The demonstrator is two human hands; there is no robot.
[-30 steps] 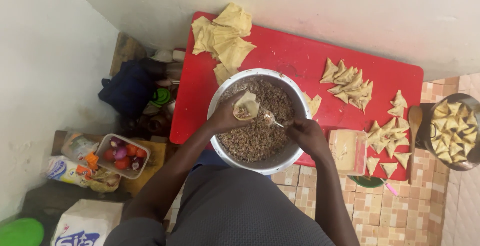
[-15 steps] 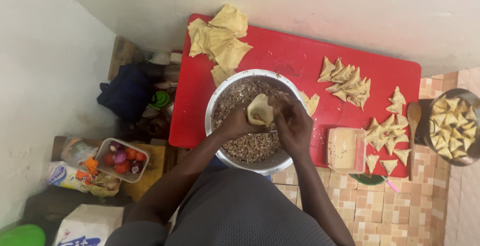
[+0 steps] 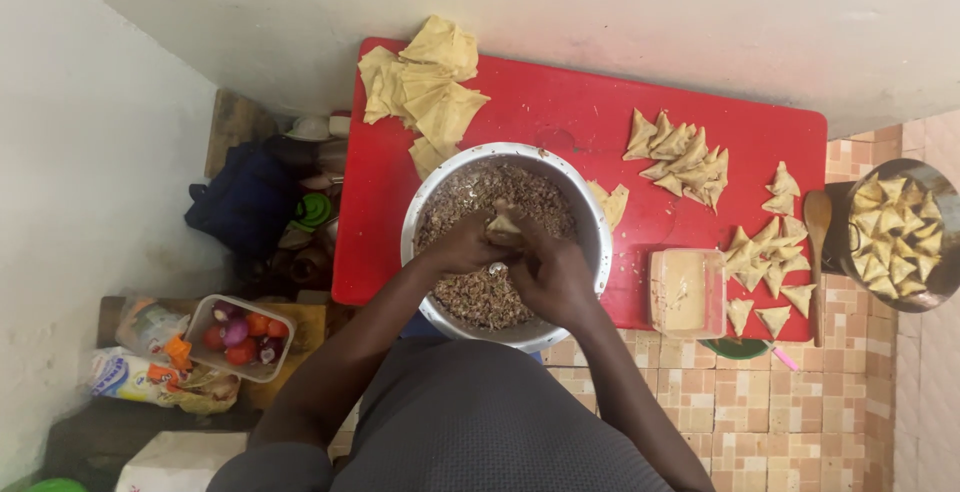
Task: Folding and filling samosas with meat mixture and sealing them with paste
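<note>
A big metal bowl (image 3: 588, 214) of brown minced filling stands at the near edge of a red table (image 3: 560, 112). Over the bowl, my left hand (image 3: 470, 247) and my right hand (image 3: 552, 274) meet around a small pale pastry cone (image 3: 503, 222) holding filling. Both hands grip it, fingers closed over its edges. A spoon tip (image 3: 494, 268) pokes out below the hands, resting in the filling.
Flat pastry sheets (image 3: 425, 87) lie at the table's far left. Folded triangular pastries (image 3: 685, 152) are piled at the right, and more fill a metal pot (image 3: 900, 232) off the table. A tub of paste (image 3: 685, 290) sits right of the bowl. Clutter and a tub of vegetables (image 3: 240, 332) lie left.
A second ago my right hand spooned filling toward the cone in my left hand. Both hands have since come together on the cone, and the spoon lies in the bowl.
</note>
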